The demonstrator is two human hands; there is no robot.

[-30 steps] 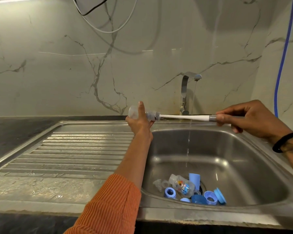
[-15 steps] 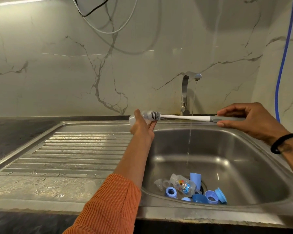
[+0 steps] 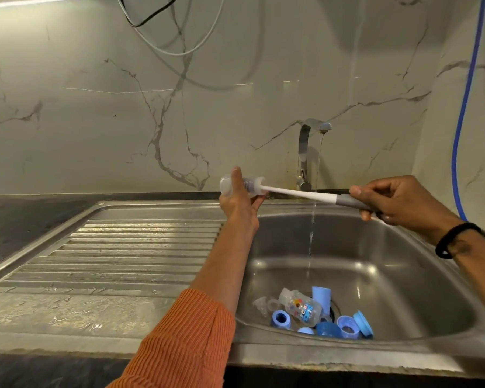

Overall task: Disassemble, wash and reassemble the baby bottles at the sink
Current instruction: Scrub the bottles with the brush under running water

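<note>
My left hand (image 3: 240, 204) grips a clear baby bottle (image 3: 226, 186) sideways above the sink's back left corner. Held by my right hand (image 3: 398, 201) at its grey grip, a white-handled bottle brush (image 3: 300, 194) has its bristle head pushed inside the bottle. On the bottom of the sink basin (image 3: 403, 278) lie a second clear bottle with a printed label (image 3: 301, 305), clear teats (image 3: 262, 303), blue rings (image 3: 281, 318) and blue caps (image 3: 363, 324) around the drain.
The tap (image 3: 308, 152) at the back runs a thin stream of water into the basin. A ribbed steel drainboard (image 3: 118, 256) lies to the left. Cables hang on the marble wall and a blue hose (image 3: 466, 99) runs down at the right.
The brush head, mostly outside the bottle mouth half a second ago, has gone deep into the bottle. My right hand has moved left and slightly down with the handle.
</note>
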